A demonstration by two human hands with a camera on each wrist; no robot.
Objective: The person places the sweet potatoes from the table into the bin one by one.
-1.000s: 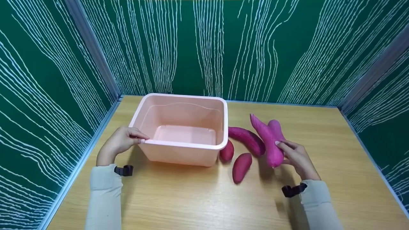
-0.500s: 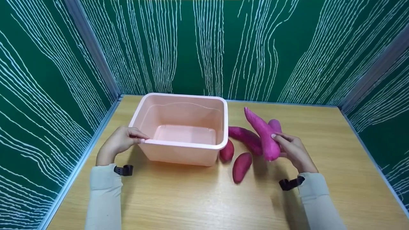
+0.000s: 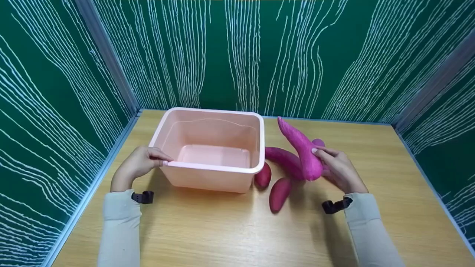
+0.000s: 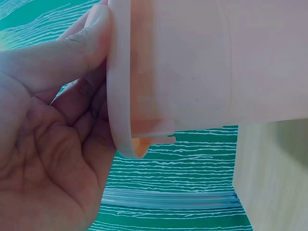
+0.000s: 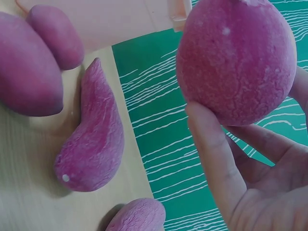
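Observation:
My left hand (image 3: 137, 168) pinches the near left corner of a pink plastic tub's rim (image 3: 207, 167), thumb on one side of it in the left wrist view. The tub stands upright, with nothing inside. My right hand (image 3: 343, 170) holds a long magenta sweet potato (image 3: 302, 148) by its thick end, raised above the table, its thin tip pointing away and left. In the right wrist view the blunt end fills the top, with the thumb (image 5: 211, 154) against it. Below lies a curved sweet potato (image 3: 284, 159) beside the tub; another (image 3: 318, 142) is partly hidden behind the right hand.
Two smaller dark red sweet potatoes (image 3: 280, 195) (image 3: 263, 176) lie on the wooden table (image 3: 230, 230) at the tub's right side. Green panels (image 3: 215, 55) with white wavy lines, framed by grey posts, wall in the table at the back and sides.
The right hand has lifted the long sweet potato and carried it slightly left and away, towards the tub. The left hand and the tub have stayed in place.

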